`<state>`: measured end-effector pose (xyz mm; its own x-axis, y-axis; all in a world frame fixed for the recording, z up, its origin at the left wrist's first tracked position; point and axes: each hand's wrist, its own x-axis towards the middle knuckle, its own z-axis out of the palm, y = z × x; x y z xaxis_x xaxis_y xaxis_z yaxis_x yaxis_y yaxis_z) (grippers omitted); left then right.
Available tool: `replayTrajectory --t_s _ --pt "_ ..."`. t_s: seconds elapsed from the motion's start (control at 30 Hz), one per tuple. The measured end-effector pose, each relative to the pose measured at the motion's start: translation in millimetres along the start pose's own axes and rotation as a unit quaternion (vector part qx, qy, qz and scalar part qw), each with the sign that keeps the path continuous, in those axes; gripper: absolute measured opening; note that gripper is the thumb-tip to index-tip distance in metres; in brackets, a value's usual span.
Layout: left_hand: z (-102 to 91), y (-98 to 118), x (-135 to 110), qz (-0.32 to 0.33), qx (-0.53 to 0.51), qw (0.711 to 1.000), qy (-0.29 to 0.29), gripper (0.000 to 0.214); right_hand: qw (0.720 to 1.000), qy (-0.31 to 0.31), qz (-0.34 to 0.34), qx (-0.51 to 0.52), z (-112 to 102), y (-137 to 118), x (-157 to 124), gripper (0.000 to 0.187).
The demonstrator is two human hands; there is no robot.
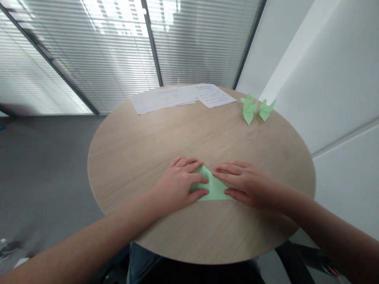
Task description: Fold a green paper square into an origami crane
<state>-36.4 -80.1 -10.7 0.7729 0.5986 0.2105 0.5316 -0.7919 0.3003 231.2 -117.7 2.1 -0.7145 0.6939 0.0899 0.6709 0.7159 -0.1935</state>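
A folded sheet of light green paper (215, 188) lies flat on the round wooden table in front of me. Its visible part has a slanted upper right edge and a straight bottom edge. My left hand (185, 183) rests over its left side, fingers spread and pressing down on it. At the right corner, my right hand (241, 181) touches the slanted edge with its fingertips, the fingers stretched out and the thumb near the bottom edge. Parts of the paper's left and right ends are hidden under the hands.
Several folded green paper cranes (249, 108) stand at the table's back right, by the white wall. White printed sheets (166, 98) lie along the back edge. The round table (124, 157) ends close to my lap. Behind it are windows with blinds (118, 51).
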Motion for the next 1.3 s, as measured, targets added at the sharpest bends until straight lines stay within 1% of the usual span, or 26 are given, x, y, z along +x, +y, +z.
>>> replayTrajectory --t_s 0.2,0.3,0.43,0.53,0.73,0.83,0.97,1.13,1.3 --pt "0.3 -1 0 -0.001 -0.006 1.000 0.001 0.025 0.998 -0.047 -0.033 0.015 -20 4 22 0.049" --pt "-1.2 -1 0 -0.011 -0.006 1.000 -0.009 0.035 0.997 -0.060 -0.032 0.021 -24 6 27 0.051" --pt "-1.2 0 2 -0.025 -0.002 0.999 -0.023 0.051 0.997 -0.067 -0.023 0.036 -22 8 26 0.056" --pt "0.5 1 2 -0.027 0.013 0.999 -0.023 0.058 0.997 -0.053 -0.021 0.051 -18 11 23 0.056" --pt "2.6 2 2 -0.030 0.037 0.998 -0.034 0.059 0.997 -0.043 -0.014 0.068 -14 14 19 0.056" --pt "2.9 4 2 -0.037 0.042 0.998 -0.037 0.062 0.997 -0.033 -0.017 0.074 -12 13 18 0.052" --pt "2.8 6 3 -0.044 0.039 0.998 -0.032 0.061 0.997 0.009 -0.006 0.076 -4 7 14 0.040" --pt "2.0 6 2 -0.044 0.028 0.998 -0.026 0.058 0.995 0.076 0.034 0.048 16 -2 3 0.044" --pt "2.5 6 3 -0.044 0.022 0.998 -0.030 0.055 0.994 0.097 0.042 0.029 25 -6 -1 0.039"
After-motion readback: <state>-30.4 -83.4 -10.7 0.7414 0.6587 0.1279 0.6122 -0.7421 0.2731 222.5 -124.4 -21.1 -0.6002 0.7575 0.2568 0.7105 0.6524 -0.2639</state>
